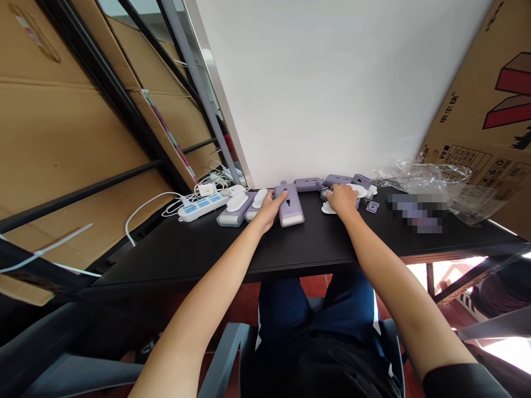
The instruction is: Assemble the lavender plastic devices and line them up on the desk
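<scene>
My left hand is closed around the left side of a flat purple case with a dark mark on its face and a whitish end towards me. Left of that hand lie two similar purple cases, each with a white oval piece on top, such as the nearer-left white piece. My right hand reaches into a cluster of small parts, its fingers bent together over something greyish that I cannot make out. Beside it are a white oval part and a flat purple piece with cut-outs.
A white power strip with tangled cables lies at the left. More purple cases line the back by the white panel. Crumpled clear plastic and a blurred patch are at the right, before a cardboard box. The black tabletop ends near my lap.
</scene>
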Tool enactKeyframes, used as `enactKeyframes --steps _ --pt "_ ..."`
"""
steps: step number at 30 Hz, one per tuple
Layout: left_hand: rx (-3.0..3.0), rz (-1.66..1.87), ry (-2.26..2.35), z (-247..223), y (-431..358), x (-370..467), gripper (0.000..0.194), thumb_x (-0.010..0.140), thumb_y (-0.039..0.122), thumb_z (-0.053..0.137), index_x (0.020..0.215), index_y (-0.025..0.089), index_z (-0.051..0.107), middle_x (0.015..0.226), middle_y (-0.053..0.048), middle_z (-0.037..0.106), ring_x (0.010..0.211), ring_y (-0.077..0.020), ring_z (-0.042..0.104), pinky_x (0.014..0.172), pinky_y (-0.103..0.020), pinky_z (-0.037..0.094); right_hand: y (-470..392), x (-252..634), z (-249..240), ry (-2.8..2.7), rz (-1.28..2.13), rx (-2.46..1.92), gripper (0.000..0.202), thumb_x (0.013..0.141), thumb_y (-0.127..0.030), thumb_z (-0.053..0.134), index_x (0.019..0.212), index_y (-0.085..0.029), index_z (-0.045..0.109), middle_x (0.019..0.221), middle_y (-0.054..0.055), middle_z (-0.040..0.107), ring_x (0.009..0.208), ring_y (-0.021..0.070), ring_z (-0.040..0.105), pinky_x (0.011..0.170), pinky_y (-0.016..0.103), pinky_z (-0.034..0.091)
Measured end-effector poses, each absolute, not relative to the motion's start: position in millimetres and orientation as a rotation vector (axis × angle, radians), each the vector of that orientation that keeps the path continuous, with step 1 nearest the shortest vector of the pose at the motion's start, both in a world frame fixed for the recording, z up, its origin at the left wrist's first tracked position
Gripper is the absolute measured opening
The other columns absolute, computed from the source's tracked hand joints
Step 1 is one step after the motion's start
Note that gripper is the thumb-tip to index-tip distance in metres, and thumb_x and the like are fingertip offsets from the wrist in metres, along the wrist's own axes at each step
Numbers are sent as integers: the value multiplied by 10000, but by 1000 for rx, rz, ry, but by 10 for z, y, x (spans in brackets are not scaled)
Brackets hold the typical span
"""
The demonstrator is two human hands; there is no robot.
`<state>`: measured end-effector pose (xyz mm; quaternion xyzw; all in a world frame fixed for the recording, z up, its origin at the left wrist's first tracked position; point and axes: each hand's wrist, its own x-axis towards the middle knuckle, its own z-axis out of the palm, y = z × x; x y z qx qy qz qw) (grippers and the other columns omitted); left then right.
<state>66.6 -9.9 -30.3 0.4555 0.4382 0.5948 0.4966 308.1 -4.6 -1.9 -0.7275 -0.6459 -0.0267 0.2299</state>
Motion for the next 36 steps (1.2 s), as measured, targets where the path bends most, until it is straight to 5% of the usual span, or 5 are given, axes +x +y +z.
enactKeyframes --steps 5,14,21,30,36 --pt "1264 1386 1282 -367 -75 631 594 797 415 865 1308 253 607 1359 -112 682 1235 -259 664 1090 -377 495 3 3209 71 -1617 201 -1791 271 946 -277 571 1157 -203 725 1229 118 726 1089 276 661 920 385 485" --pt "1383 1294 1426 -340 -129 639 573 717 427 904 1216 226 705 1113 -106 723 1030 -273 693 979 -381 494 69 3288 122 -1118 753 -1211 231 835 -283 628 1045 -193 663 932 27 688 793 168 674 719 293 521" --pt "1489 1242 1420 -384 -102 620 560 724 455 881 1214 236 720 1107 -96 733 1019 -260 687 953 -374 506 66 3361 182 -898 1145 -940 75 867 -248 654 873 -213 588 795 39 663 841 179 713 724 275 583" --pt "1692 1364 1384 -347 -118 659 220 822 310 782 1029 242 756 1076 -79 744 1098 -272 663 1063 -423 466 80 3108 36 -1749 -124 -1682 269 914 -184 543 1111 -163 724 1164 196 728 1126 340 627 935 439 464" --pt "1671 1499 1311 -244 -180 681 87 810 208 768 890 242 765 967 -59 735 1008 -262 649 1067 -420 466 261 2984 -55 -2022 -258 -1730 234 907 -123 588 1024 -176 784 1085 216 763 1099 349 654 948 470 432"
